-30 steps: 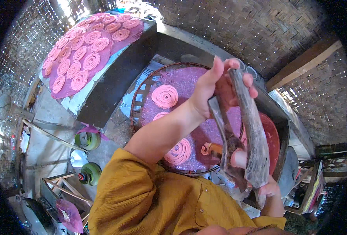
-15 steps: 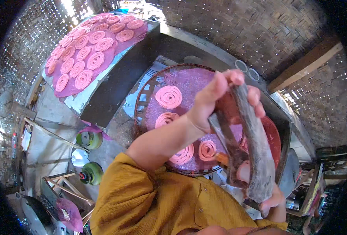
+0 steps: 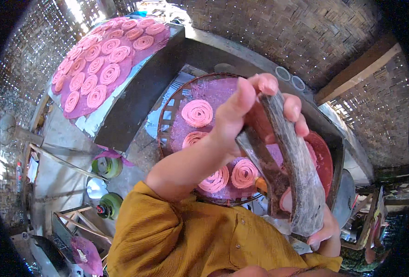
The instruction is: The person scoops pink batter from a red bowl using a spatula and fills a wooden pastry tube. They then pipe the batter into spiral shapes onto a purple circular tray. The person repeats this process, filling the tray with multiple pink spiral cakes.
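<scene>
My left hand (image 3: pixel 253 111) grips the upper end of a grey, weathered wooden lever press (image 3: pixel 299 171), its fingers wrapped over the two arms. My right hand (image 3: pixel 324 228) holds the lower end, mostly hidden behind the wood. A white cylinder (image 3: pixel 285 201) sits between the arms, with an orange nozzle (image 3: pixel 260 184) pointing left over a round woven tray (image 3: pixel 160 120) lined with a purple sheet. Just left of the nozzle is a pink coil (image 3: pixel 244 173); more coils (image 3: pixel 197 112) lie on the sheet, partly hidden by my forearm.
A red basin (image 3: pixel 323 154) with pink residue sits behind the press. A dark raised slab (image 3: pixel 121 115) carries a sheet with several pink coils (image 3: pixel 96 94). Green gas cylinders (image 3: pixel 107 166) stand on the floor at left. A wooden beam (image 3: pixel 356 74) and woven walls bound the space.
The pink coil at the nozzle has grown into a full round spiral. The press and both hands have shifted slightly right, and the lever's top has dropped a little.
</scene>
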{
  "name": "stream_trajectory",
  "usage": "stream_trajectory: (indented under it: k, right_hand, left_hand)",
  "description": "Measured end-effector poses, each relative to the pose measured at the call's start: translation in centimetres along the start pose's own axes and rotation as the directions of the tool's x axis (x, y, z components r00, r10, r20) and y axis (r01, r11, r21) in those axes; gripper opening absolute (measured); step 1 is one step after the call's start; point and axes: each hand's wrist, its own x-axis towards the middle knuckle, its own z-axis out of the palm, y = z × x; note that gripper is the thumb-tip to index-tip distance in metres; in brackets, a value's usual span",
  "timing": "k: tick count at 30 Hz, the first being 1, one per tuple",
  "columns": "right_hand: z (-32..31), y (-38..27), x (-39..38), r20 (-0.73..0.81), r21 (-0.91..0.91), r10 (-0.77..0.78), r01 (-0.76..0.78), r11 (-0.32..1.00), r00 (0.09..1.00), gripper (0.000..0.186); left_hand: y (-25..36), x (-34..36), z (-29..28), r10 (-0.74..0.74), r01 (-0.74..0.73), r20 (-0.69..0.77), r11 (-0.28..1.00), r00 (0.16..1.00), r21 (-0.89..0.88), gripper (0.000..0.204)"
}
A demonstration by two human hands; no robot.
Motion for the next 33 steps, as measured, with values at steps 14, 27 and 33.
stream_trajectory:
  k: [14,27,33]
  right_hand:
    - [-2.0,1.6,-0.4,-0.151,-0.324,-0.280,0.220,0.920,0.948,0.102]
    - [-2.5,2.7,1.8,-0.247,-0.165,-0.282,0.246,0.955,0.927,0.101]
    - [-3.5,3.3,1.8,-0.277,-0.101,-0.234,0.214,0.972,0.932,0.103]
  left_hand:
    - [-1.1,1.8,-2.0,-0.341,0.288,-0.370,0.938,0.864,-0.192,0.065]
    - [-3.2,-9.4,-6.6,-0.398,0.586,-0.668,-0.323,0.629,0.743,0.045]
    - [-1.7,-8.5,-3.8,-0.315,0.791,-0.888,-0.418,0.335,0.447,0.045]
